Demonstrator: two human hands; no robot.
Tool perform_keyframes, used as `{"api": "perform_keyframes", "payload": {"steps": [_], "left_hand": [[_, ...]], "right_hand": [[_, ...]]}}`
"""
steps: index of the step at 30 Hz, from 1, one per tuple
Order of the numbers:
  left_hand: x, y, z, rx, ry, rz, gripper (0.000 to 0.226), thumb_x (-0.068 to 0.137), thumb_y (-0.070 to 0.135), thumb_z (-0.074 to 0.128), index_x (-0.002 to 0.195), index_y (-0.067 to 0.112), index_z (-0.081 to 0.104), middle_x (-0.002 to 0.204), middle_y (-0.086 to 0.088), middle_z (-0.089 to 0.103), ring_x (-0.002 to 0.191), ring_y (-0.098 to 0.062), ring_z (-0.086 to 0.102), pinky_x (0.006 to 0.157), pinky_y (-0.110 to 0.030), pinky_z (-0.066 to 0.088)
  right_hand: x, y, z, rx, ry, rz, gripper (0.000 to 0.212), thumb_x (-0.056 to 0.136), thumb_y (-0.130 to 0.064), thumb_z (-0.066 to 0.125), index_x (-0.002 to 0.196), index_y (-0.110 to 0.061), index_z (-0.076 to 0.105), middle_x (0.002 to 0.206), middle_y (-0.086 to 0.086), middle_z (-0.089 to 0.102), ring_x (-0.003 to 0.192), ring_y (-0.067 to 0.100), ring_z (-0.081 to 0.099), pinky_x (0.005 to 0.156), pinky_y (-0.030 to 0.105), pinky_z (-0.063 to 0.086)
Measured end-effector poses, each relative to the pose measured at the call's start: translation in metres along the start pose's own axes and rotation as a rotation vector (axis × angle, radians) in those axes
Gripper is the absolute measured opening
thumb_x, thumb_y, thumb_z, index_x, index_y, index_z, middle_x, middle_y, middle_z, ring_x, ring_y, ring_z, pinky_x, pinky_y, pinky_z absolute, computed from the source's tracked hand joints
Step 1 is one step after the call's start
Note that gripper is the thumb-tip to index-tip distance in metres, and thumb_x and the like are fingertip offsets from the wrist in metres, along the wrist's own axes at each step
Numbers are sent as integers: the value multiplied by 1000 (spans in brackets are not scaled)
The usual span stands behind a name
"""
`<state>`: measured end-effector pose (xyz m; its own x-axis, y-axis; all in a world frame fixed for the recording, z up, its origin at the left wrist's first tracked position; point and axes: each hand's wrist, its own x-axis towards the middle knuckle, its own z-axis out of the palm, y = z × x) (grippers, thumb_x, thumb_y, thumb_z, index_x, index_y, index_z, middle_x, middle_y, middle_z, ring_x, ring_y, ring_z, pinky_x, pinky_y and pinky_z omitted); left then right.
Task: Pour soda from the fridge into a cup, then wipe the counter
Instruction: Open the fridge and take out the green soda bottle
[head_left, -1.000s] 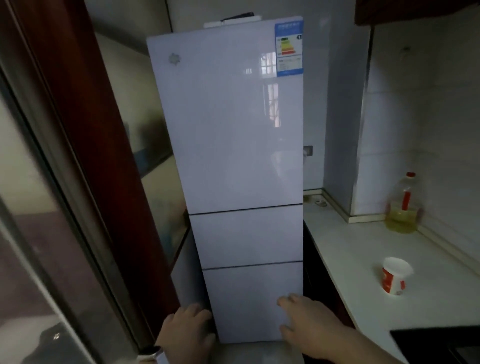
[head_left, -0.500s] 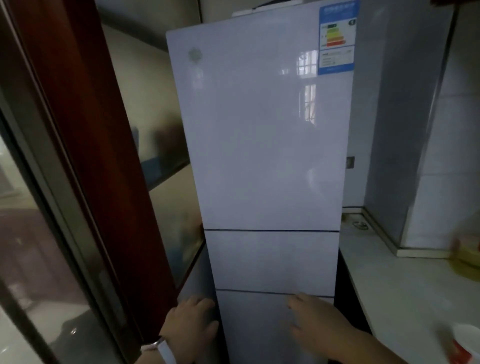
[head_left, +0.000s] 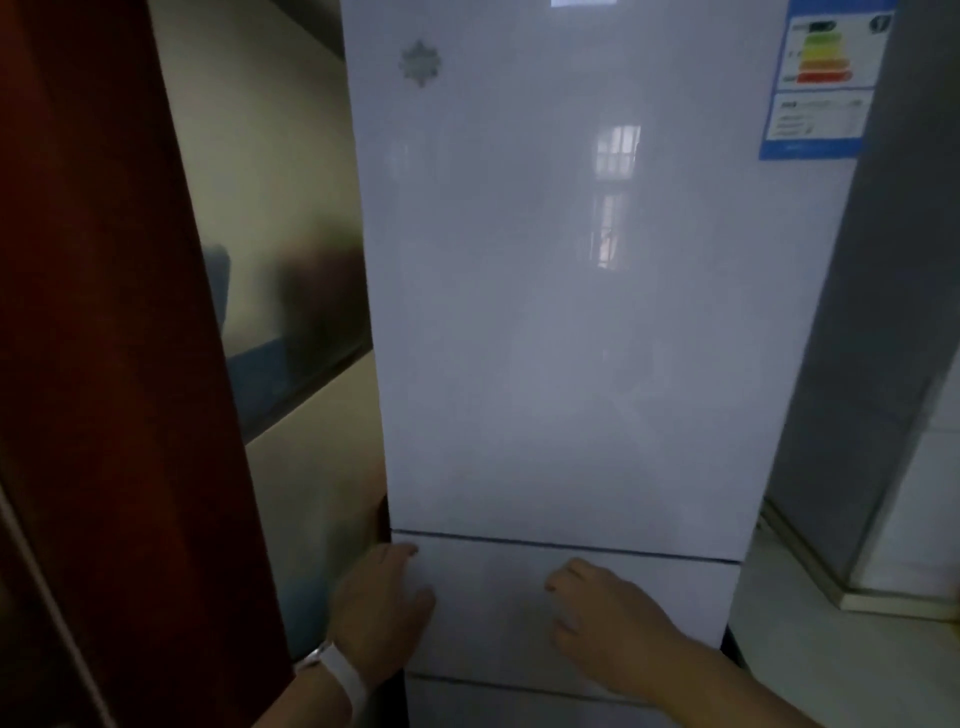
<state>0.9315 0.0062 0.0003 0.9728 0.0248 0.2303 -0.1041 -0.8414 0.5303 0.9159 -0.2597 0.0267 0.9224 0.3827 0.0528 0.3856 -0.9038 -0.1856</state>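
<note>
A tall white glossy fridge (head_left: 561, 312) fills the middle of the view, all its doors closed, with an energy label (head_left: 821, 83) at its top right. My left hand (head_left: 379, 608) is at the left edge of the middle door, just under the seam below the top door, fingers loosely bent and holding nothing. My right hand (head_left: 608, 623) is raised in front of the middle door with relaxed fingers, holding nothing. No soda and no cup are in view.
A dark red wooden door frame (head_left: 119, 364) stands close on the left. A white counter (head_left: 841, 665) runs along the right of the fridge, below a tiled wall (head_left: 924, 493).
The view has moved closer to the fridge and turned left, so the cup and the oil bottle have left the frame. Both hands have risen from the bottom door to the middle door.
</note>
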Motion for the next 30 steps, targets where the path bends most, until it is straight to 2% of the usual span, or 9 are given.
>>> {"api": "perform_keyframes", "payload": {"steps": [6,9,11,13,17,20,23,27,30], "left_hand": [[81,1,-13,-369,154,-39,70,88,24,72,147,13,38,148,-10,43,132,-28,45,110,-40,40],[112,7,-20,-573,243,-81,60,90,20,69,143,14,41,140,-6,50,126,-26,50,105,-43,47],[126,12,-26,-719,343,-112,40,91,16,68,124,26,48,115,15,55,108,-11,58,82,-23,53],[139,17,-31,-791,412,-138,45,91,17,68,131,23,47,105,27,45,88,11,53,71,-7,41],[160,25,-40,-957,361,-219,79,93,30,67,155,17,21,151,-7,39,112,-8,41,91,-29,37],[173,30,-44,-1071,370,-228,86,91,37,68,156,20,16,156,-12,34,130,-28,46,100,-39,42],[187,31,-46,-1118,367,-156,89,87,41,72,155,22,18,150,-11,42,126,-31,53,104,-50,48],[200,30,-42,-1037,385,-10,46,83,38,76,118,44,47,119,15,60,94,8,65,66,-12,56],[206,26,-40,-1015,406,6,53,82,39,77,122,44,43,110,27,56,92,13,61,59,-7,50]], "right_hand": [[80,-24,-27,-50,233,-108,47,95,-40,47,139,-23,46,133,-4,46,114,15,46,93,30,41],[106,-30,-40,-142,319,-139,49,93,-39,49,138,-19,47,139,2,44,120,20,45,98,33,39],[119,-33,-50,-199,347,-148,52,91,-37,51,139,-17,47,148,6,39,130,24,40,105,33,35],[129,-38,-61,-282,396,-172,54,85,-33,58,135,-13,52,148,12,42,133,29,43,107,37,34],[150,-44,-74,-396,474,-184,61,68,-28,75,126,-11,63,139,19,54,127,36,53,104,53,43],[165,-46,-78,-496,482,-186,70,67,-33,77,132,-15,60,146,18,48,134,38,46,106,61,38],[180,-43,-80,-551,499,-192,77,69,-36,74,140,-17,53,153,17,39,139,39,38,108,64,30],[197,-34,-78,-567,522,-172,83,73,-43,70,148,-20,43,159,14,27,144,38,30,110,64,19],[205,-25,-73,-586,548,-186,85,75,-45,69,150,-20,39,161,13,22,145,37,27,111,63,15]]}}
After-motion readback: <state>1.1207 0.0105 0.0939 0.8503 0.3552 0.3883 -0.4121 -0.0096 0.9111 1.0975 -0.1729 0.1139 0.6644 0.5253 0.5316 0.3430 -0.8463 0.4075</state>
